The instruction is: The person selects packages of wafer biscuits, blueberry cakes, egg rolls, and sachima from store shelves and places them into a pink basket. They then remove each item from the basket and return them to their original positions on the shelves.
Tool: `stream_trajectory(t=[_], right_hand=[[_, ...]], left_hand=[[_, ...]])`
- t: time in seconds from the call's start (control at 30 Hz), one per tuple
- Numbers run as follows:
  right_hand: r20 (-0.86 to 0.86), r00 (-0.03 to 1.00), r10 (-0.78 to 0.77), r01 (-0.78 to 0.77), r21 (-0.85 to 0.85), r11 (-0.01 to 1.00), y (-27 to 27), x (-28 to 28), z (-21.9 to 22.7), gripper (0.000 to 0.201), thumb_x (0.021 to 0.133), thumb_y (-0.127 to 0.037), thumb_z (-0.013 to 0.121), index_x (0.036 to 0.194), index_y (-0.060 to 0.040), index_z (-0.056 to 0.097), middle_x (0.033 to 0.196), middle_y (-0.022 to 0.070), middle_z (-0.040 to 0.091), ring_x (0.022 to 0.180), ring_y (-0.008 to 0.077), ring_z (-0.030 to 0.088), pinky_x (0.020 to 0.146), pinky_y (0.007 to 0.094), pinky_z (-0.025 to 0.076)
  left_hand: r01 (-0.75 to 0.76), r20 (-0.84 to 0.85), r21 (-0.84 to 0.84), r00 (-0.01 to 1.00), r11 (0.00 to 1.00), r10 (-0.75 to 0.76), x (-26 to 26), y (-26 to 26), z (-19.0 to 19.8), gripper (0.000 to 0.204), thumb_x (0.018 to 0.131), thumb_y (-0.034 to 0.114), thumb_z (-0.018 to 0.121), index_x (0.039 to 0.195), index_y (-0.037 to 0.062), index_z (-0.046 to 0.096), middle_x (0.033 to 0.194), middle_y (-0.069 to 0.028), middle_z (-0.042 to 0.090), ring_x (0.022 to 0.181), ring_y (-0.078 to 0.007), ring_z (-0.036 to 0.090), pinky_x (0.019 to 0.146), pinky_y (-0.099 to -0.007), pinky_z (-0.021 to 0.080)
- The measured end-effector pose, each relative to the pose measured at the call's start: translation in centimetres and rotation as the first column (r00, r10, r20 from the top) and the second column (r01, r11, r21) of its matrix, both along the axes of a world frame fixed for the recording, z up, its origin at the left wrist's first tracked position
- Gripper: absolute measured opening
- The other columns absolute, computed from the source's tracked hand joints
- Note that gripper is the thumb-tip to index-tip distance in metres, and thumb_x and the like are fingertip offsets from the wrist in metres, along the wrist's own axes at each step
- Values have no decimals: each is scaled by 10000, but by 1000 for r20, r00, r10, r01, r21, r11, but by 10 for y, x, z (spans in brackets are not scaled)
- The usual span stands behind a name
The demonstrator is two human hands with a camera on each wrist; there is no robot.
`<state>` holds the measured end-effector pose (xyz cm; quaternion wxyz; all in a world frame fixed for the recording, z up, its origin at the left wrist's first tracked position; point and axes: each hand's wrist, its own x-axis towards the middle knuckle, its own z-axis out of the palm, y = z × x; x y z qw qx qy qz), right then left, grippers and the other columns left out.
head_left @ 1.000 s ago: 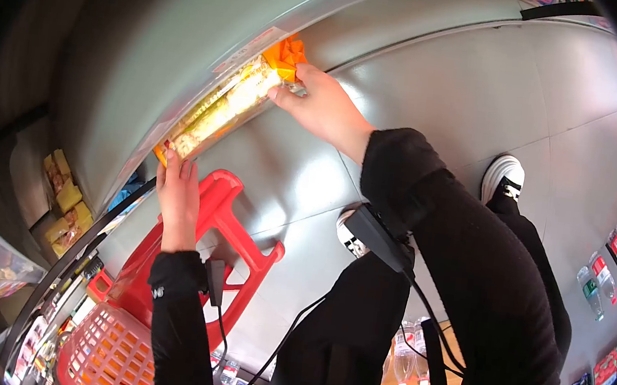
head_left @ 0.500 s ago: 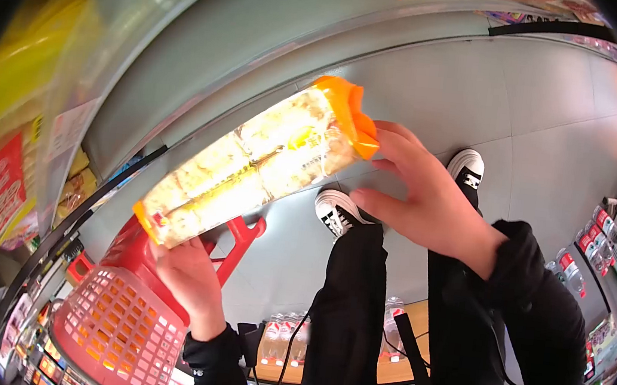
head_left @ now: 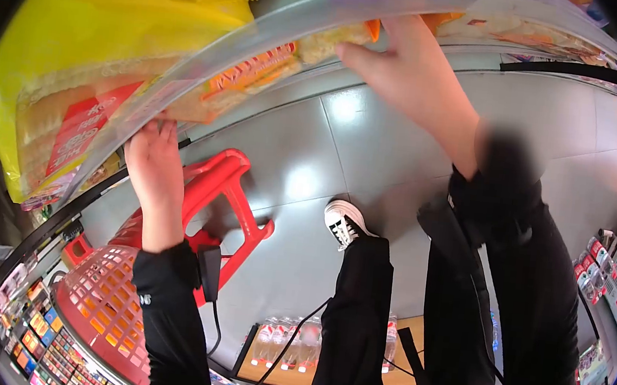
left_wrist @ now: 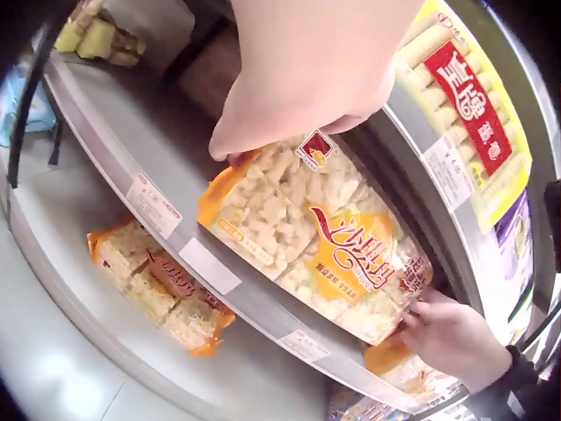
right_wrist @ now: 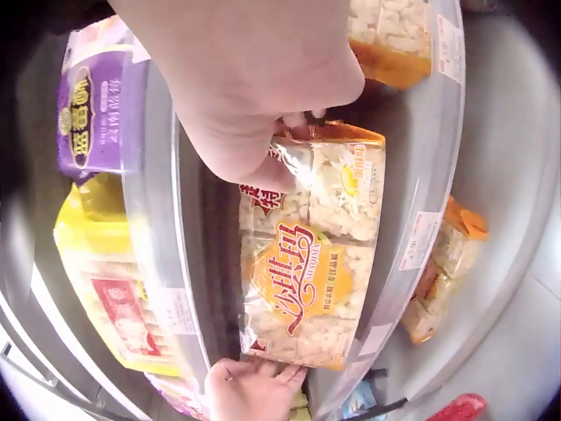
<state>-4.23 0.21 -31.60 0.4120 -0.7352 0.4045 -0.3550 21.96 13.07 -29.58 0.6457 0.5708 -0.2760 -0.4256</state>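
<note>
A clear packet of sachima (right_wrist: 307, 263) with orange ends and red lettering sits at a shelf tier, partly behind the clear shelf lip in the head view. My right hand (head_left: 425, 84) grips its far end, thumb over the front face; some of its fingers are hidden. At the opposite end my left hand (head_left: 156, 176) touches the packet with fairly straight fingertips. The left wrist view shows the packet's printed face (left_wrist: 337, 250) between both hands, close over the shelf behind the price-tag strip (left_wrist: 210, 263).
Another sachima packet (left_wrist: 162, 285) lies on the tier below. A yellow bag of egg rolls (head_left: 115, 29) and a purple pack (right_wrist: 101, 114) stand on the neighbouring tier. A red basket (head_left: 105, 299) is below my left arm. Bottles (head_left: 289, 344) stand behind my legs.
The packet was at a lower shelf edge, then lifted over the floor, and is now up at a higher tier. My right hand, loosely spread half a second ago, now grips its end.
</note>
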Motion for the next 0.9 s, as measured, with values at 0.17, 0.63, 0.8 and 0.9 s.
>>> stream_trajectory(t=[0.17,0.63,0.8,0.9], right_hand=[[-190,931,312,-316,10,949,-57,11,-55,642,742,-66,573,1300,-104,258,1206,101,432,1041,225,436,845,292,389],[-261,965,-15,-3,-69,998,-27,3,-34,406,717,-94,568,1093,-16,435,1059,140,480,917,264,478,728,338,412],[-225,933,281,-217,272,938,77,-22,-7,412,714,-27,524,1111,-14,414,1107,160,460,1002,320,470,848,368,395],[-404,815,416,-246,408,879,103,-30,-45,420,728,-44,516,1133,-20,406,1116,167,457,1006,321,478,851,366,402]], left_hand=[[-214,-5,116,976,970,216,15,-43,-21,387,860,276,393,1174,50,399,1221,-113,403,1136,-260,370,1000,-383,236],[-194,793,588,-51,785,-607,53,-39,-46,282,829,191,471,1035,4,522,1083,-112,537,991,-220,489,851,-319,371],[-26,527,194,846,981,-82,-39,38,-24,269,775,-44,366,1013,-28,491,973,-67,529,946,-135,481,862,-264,362],[278,246,406,884,870,-398,-39,83,-48,208,817,-34,415,988,-11,530,894,-48,561,794,-120,540,750,-233,421]])
